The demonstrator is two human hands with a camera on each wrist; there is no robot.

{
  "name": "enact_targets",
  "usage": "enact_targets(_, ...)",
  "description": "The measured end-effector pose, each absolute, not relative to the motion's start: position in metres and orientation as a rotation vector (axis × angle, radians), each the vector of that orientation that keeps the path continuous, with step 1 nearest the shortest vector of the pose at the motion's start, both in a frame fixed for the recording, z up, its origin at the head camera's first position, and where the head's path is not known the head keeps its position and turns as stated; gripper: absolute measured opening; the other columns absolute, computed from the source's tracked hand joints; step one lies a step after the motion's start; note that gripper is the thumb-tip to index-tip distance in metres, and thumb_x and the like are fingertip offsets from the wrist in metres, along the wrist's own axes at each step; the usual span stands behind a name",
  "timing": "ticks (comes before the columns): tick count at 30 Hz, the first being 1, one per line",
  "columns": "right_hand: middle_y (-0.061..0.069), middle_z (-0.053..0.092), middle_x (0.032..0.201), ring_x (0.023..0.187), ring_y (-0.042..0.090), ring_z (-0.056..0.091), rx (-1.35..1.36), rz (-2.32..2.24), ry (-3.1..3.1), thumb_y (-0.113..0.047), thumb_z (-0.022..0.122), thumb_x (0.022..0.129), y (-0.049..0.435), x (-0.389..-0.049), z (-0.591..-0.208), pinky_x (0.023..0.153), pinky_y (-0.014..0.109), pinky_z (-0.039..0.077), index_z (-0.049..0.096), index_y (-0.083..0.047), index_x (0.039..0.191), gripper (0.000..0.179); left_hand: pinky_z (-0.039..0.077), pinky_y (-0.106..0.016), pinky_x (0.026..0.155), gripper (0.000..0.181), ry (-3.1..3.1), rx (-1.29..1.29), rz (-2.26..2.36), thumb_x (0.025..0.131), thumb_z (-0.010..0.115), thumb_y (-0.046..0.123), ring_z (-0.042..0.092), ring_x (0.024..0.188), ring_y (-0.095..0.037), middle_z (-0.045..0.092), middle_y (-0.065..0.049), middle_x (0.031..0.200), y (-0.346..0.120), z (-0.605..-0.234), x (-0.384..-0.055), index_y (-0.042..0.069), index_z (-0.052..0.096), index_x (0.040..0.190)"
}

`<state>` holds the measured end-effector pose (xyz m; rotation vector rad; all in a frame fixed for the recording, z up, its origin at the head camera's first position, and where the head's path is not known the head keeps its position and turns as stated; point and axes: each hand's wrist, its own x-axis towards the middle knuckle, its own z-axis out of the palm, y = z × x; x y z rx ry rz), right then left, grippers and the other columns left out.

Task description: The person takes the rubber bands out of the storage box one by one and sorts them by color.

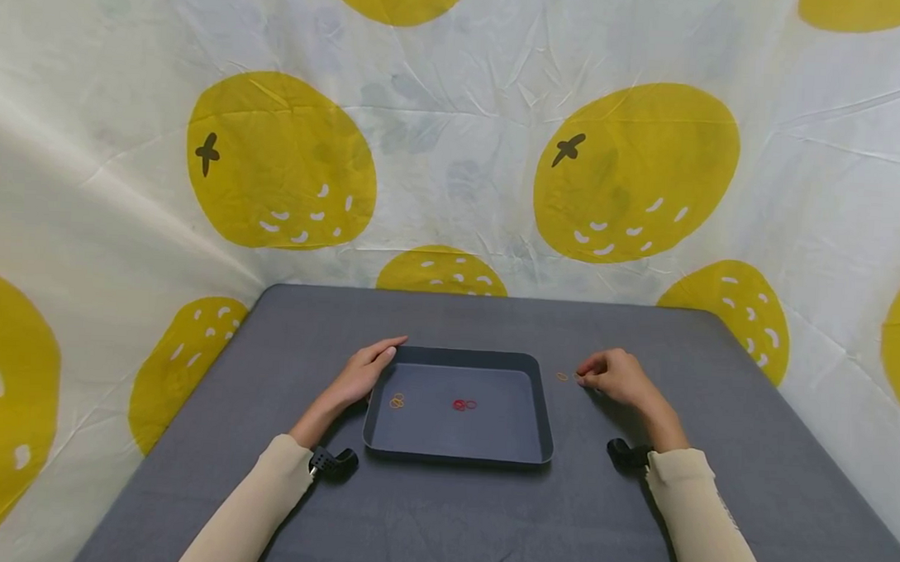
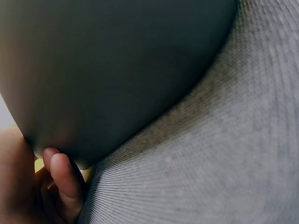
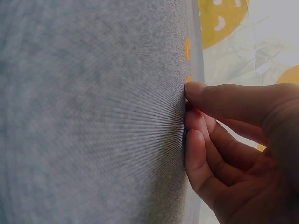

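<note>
A dark grey rectangular tray [image 1: 459, 459] lies on the table. My left hand [image 1: 362, 372] grips its upper left corner; in the left wrist view the curled fingertips [image 2: 63, 172] are against the tray's dark side [image 2: 140, 70]. Inside the tray are a small cluster of orange-yellow rubber bands [image 1: 397, 401] at the left and several red rubber bands [image 1: 464, 405] near the middle. To the right of the tray, my right hand [image 1: 619, 378] has its fingertips down on the cloth, pinching the near end of an orange-yellow rubber band [image 3: 188, 79]. Another such band [image 1: 562, 376] lies just left of it.
Grey cloth covers the table [image 1: 442, 520]. Behind and beside it hangs a white curtain [image 1: 455, 149] printed with large yellow fruit. A black wrist camera [image 1: 334, 464] sits at the left cuff, and another camera [image 1: 626, 455] at the right.
</note>
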<state>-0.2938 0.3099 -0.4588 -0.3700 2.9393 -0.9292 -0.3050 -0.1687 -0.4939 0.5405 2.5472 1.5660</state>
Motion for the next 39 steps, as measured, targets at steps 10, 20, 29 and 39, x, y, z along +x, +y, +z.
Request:
enact_targets(10, 0.012, 0.078, 0.089, 0.074, 0.012, 0.065, -0.393, -0.935, 2.935, -0.006, 0.073, 0.093, 0.309, -0.293, -0.458, 0.065, 0.027, 0.051, 0.079, 0.003, 0.101, 0.014, 0.050, -0.043, 0.041, 0.045, 2.559, 0.523, 1.554, 0.114, 0.040, 0.035, 0.041, 0.035, -0.014, 0.056, -0.019, 0.150, -0.169, -0.495, -0.304, 0.022, 0.049, 0.156)
enact_targets(20, 0.010, 0.079, 0.090, 0.075, 0.012, 0.067, -0.403, -0.927, 2.939, -0.008, 0.073, 0.093, 0.311, -0.292, -0.457, 0.067, 0.029, 0.053, 0.080, 0.001, 0.103, 0.014, 0.050, -0.043, 0.041, 0.045, 2.564, 0.532, 1.553, 0.114, 0.039, 0.038, 0.042, 0.034, -0.015, 0.067, -0.020, 0.135, -0.168, -0.494, -0.305, 0.026, 0.050, 0.155)
enact_targets(29, 0.011, 0.079, 0.092, 0.076, 0.013, 0.067, -0.422, -0.935, 2.928, -0.011, 0.074, 0.093, 0.312, -0.292, -0.453, 0.066, 0.030, 0.053, 0.080, 0.000, 0.104, 0.016, 0.050, -0.042, 0.042, 0.045, 2.569, 0.519, 1.550, 0.114, 0.040, 0.036, 0.043, 0.035, -0.016, 0.059, -0.019, 0.146, -0.167, -0.494, -0.305, 0.023, 0.050, 0.155)
enact_targets(39, 0.014, 0.078, 0.095, 0.078, 0.015, 0.067, -0.432, -0.924, 2.951, -0.012, 0.073, 0.094, 0.308, -0.293, -0.440, 0.066, 0.030, 0.053, 0.078, 0.002, 0.108, 0.021, 0.050, -0.043, 0.042, 0.045, 2.573, 0.515, 1.546, 0.114, 0.040, 0.036, 0.043, 0.036, -0.016, 0.059, -0.019, 0.147, -0.167, -0.494, -0.306, 0.023, 0.050, 0.155)
